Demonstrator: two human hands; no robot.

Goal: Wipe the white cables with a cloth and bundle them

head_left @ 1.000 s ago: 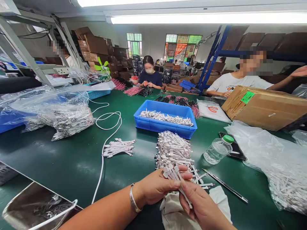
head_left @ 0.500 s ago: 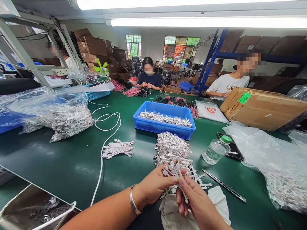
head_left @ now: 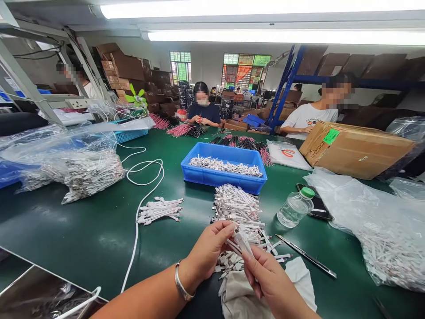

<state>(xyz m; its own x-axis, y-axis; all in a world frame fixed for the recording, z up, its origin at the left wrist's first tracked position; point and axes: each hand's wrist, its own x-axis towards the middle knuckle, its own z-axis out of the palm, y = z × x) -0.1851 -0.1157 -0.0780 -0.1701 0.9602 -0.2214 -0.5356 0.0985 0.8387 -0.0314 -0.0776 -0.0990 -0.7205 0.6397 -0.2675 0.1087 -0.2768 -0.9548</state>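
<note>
Between my two hands is a small bundle of short white USB cables (head_left: 241,243). My left hand (head_left: 207,249), with a silver bangle on its wrist, pinches the bundle's upper end with thumb and fingers. Lower down, my right hand (head_left: 268,271) is closed round the same cables. Directly behind and beneath the hands lies a long pile of similar white cables (head_left: 235,201). A smaller stack of cables (head_left: 161,210) rests to the left. Under my right hand is a crumpled beige cloth (head_left: 237,294).
A blue bin (head_left: 222,180) of white pieces stands beyond the pile. At right are a green-capped bottle (head_left: 295,210), a utility knife (head_left: 306,256), a phone (head_left: 320,210), a cardboard box (head_left: 355,150) and a plastic bag (head_left: 352,199). A white cord (head_left: 137,241) crosses the left. Co-workers sit beyond.
My left hand's fingers have moved onto the upper ends of the cables, which were fanned out and are now closer together. The view has shifted slightly.
</note>
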